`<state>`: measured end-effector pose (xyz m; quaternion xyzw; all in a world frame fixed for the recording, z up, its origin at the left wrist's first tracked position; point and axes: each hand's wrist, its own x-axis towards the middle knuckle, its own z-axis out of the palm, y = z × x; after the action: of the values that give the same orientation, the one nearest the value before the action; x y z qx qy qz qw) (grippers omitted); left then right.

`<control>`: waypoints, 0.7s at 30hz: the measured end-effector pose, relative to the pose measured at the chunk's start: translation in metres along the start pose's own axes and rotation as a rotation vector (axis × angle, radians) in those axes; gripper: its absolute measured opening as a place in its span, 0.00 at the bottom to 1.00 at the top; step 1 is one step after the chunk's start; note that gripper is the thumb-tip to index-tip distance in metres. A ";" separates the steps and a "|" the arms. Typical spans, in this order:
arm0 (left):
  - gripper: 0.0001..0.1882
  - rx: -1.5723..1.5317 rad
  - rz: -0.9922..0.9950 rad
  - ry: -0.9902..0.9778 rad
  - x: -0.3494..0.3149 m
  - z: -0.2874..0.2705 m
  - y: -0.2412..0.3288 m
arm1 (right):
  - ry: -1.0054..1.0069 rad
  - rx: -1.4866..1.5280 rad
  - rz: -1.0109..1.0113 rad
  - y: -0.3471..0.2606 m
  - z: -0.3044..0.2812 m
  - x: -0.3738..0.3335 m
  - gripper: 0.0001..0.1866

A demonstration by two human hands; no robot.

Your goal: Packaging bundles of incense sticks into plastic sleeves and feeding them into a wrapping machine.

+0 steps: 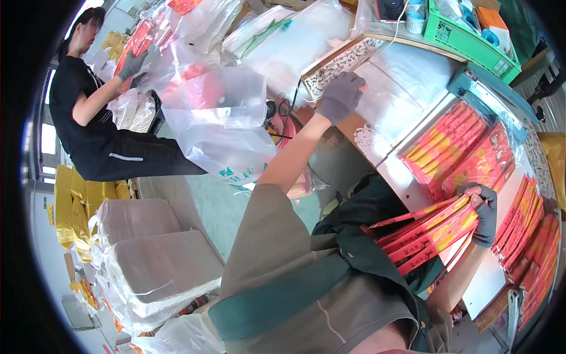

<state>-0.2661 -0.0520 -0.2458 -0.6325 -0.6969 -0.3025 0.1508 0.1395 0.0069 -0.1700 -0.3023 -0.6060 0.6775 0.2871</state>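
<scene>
Packets, long, narrow and red with yellow markings (pixel 433 231), are fanning out from your right hand (pixel 482 213) in the head view, hanging over your lap just past the near edge of the white tabletop (pixel 403 176). Your right hand is wearing a grey glove with bare fingertips showing, and its fingers are clamping firmly around one end of the bunch. Your left hand (pixel 342 96), also gloved in grey, is reaching out over the tabletop's left end, beside a spread of clear plastic sheeting (pixel 404 85). Its fingers are curling close together; you cannot tell from this angle whether they are gripping anything.

Midway along the tabletop, clear bags filled with similar packets (pixel 439 147) are lying near a teal machine (pixel 492 97), which is sitting toward the far edge. More loose red packets (pixel 520 221) are lying in rows toward the right end. A green crate (pixel 471 44) is standing near the far left corner. Off to your left, a co-worker in black (pixel 79 118) is holding red packaging in gloved hands, beside a big translucent bag (pixel 221 133).
</scene>
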 end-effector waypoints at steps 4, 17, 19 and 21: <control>0.06 -0.062 0.100 0.004 0.001 0.008 -0.010 | 0.030 -0.061 -0.032 0.004 -0.002 0.002 0.12; 0.05 -1.077 -0.415 -0.591 0.034 -0.054 0.095 | -0.009 -0.136 0.083 0.003 -0.015 0.001 0.13; 0.07 -1.886 -0.408 -0.433 0.033 -0.071 0.143 | 0.122 -0.018 0.042 0.007 -0.006 -0.005 0.13; 0.07 -1.643 -0.290 -0.404 0.042 -0.061 0.170 | -0.007 -0.038 0.036 -0.015 0.009 0.003 0.17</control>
<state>-0.1174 -0.0534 -0.1346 -0.4874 -0.3443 -0.6093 -0.5222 0.1308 0.0047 -0.1547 -0.3164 -0.6143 0.6719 0.2666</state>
